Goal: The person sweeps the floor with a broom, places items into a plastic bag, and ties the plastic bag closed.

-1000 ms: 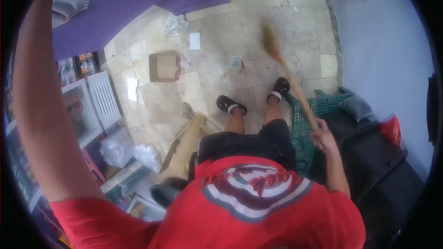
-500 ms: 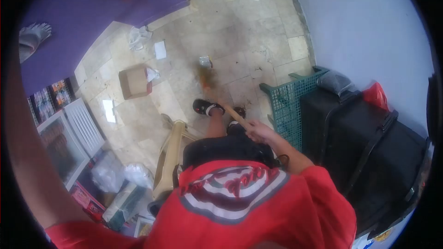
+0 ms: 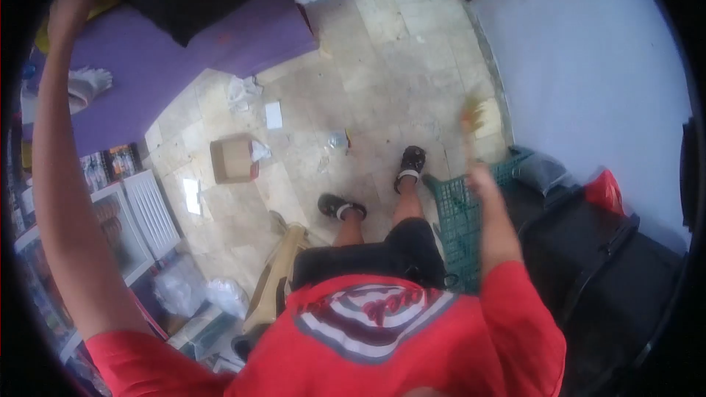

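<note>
My right hand point(image 3: 479, 176) is closed around the wooden handle of a small brush point(image 3: 472, 116) with yellowish bristles and an orange part, blurred by motion. It is held out above the green plastic crate point(image 3: 460, 231), near the pale wall. My left hand point(image 3: 70, 4) is raised at the upper left, beside a yellow thing and a dark hanging cloth; its fingers are dark and too unclear to read. A grey-white glove point(image 3: 90, 84) lies on the purple surface point(image 3: 243, 44) below that arm.
On the tiled floor point(image 3: 368, 51) lie an open cardboard box point(image 3: 234, 160), white papers point(image 3: 273, 115) and a small packet point(image 3: 339, 140). A beige chair point(image 3: 276, 276) stands left of my legs. Black cases point(image 3: 618, 279) and a red bag point(image 3: 605, 192) sit at the right.
The brush swung left across the floor, then back right to above the crate. My left hand has come into view at the upper left. My feet have shifted.
</note>
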A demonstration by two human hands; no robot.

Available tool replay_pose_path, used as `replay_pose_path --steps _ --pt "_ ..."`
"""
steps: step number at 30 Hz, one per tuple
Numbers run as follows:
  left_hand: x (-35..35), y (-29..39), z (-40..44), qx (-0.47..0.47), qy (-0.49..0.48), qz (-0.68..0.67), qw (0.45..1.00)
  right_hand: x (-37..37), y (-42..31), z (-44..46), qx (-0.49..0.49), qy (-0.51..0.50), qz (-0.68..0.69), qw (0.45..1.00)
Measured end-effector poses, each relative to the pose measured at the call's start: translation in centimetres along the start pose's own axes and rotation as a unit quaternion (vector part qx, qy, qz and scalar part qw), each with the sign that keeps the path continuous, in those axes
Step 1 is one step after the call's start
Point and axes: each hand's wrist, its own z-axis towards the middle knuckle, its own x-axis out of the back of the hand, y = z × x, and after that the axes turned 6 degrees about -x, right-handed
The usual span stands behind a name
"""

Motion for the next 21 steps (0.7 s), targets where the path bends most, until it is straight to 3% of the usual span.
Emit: replay_pose_path --steps 3,5,7,9,11,12,14,15,17,19,20,21 --pt "1.7 1.2 0.8 -0.002 -0.01 -0.012 1.0 -14.8 -6.6 -8.8 0.078 -0.001 -0.351 0.933" --pt "3.0 1.9 1.5 0.008 -0.024 -0.041 0.999 -17.2 -5.6 -8.7 -0.042 -0.002 -0.368 0.929" --pt "3.1 2.2 1.4 0.003 -0.03 -0.051 0.998 -14.7 -6.6 -8.9 -0.025 -0.167 -0.199 0.965" --pt "4.5 3.8 1.8 0.022 -0.039 -0.04 0.998 -12.0 -8.6 -9.9 -0.011 -0.322 -0.012 0.947" --pt "5.0 4.3 2.2 0.034 -0.038 -0.039 0.998 -1.5 -12.1 -10.8 -0.036 -0.337 0.084 0.937" --pt "5.0 4.3 2.3 0.035 -0.036 -0.045 0.998 4.3 -14.0 -11.5 -0.038 -0.325 0.077 0.942" --pt "6.0 5.3 3.0 0.035 -0.045 -0.056 0.997 14.0 -17.3 -11.5 -0.035 -0.149 0.063 0.986" --pt "6.3 5.7 3.5 0.035 -0.056 -0.068 0.996 18.6 -18.4 -10.0 -0.052 -0.106 0.094 0.989" --pt "6.3 5.8 3.7 0.043 -0.067 -0.052 0.995 25.4 -19.4 -2.2 0.017 -0.001 0.055 0.998" --pt "5.9 5.1 3.0 0.054 -0.079 -0.038 0.995 28.5 -20.5 7.8 0.046 0.016 0.107 0.993" --pt "5.4 4.1 2.5 0.055 -0.086 -0.028 0.994 26.8 -23.6 8.6 0.025 0.064 0.104 0.992" --pt "5.2 3.8 2.3 0.054 -0.091 -0.018 0.994 26.0 -22.4 15.7 0.056 -0.014 0.047 0.997"
